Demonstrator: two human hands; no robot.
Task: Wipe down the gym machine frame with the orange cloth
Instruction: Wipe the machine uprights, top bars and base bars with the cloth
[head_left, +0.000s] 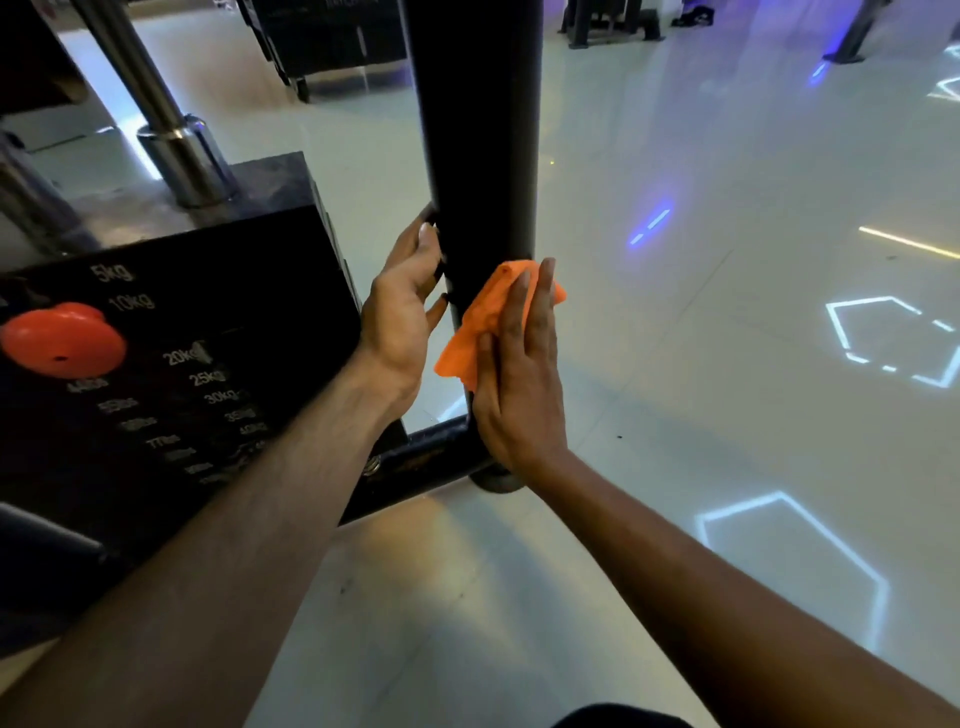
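Both forearms bare to the bottom of the view; no sleeves, watch or bands seen. Left hand (402, 317) and right hand (519, 384): no gloves, no rings; fingernails short. A dark garment edge (618, 717) shows at the bottom, detail unclear.

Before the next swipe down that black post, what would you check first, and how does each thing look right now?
1. Cloth flat against the post: ok.
2. Right hand pressing on the cloth with straight fingers: ok.
3. Left hand steadying the post's other side: ok.
4. Path down to the base bar free: ok.
5. Back of the post clean: cannot tell.
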